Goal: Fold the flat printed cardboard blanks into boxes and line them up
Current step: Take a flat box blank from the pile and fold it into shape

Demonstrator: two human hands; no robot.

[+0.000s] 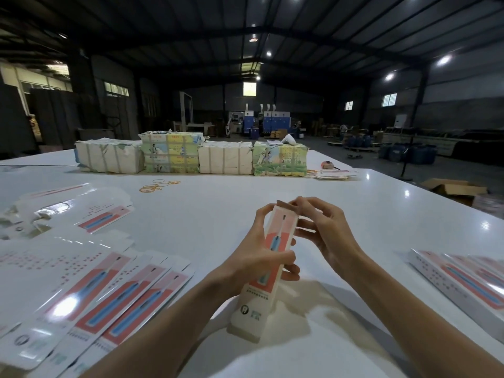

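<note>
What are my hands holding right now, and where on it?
A folded printed box, held tilted. The left hand grips its middle, and the right hand pinches its top end.

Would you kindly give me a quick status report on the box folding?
Left hand grips box mid-body. Right hand pinching top flap. Nothing in the way.

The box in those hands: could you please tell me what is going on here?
A person is folding a long printed box over the white table. The left hand grips its middle while the right hand pinches the top flap. Flat blanks lie fanned at left; folded boxes line up at right.
</note>
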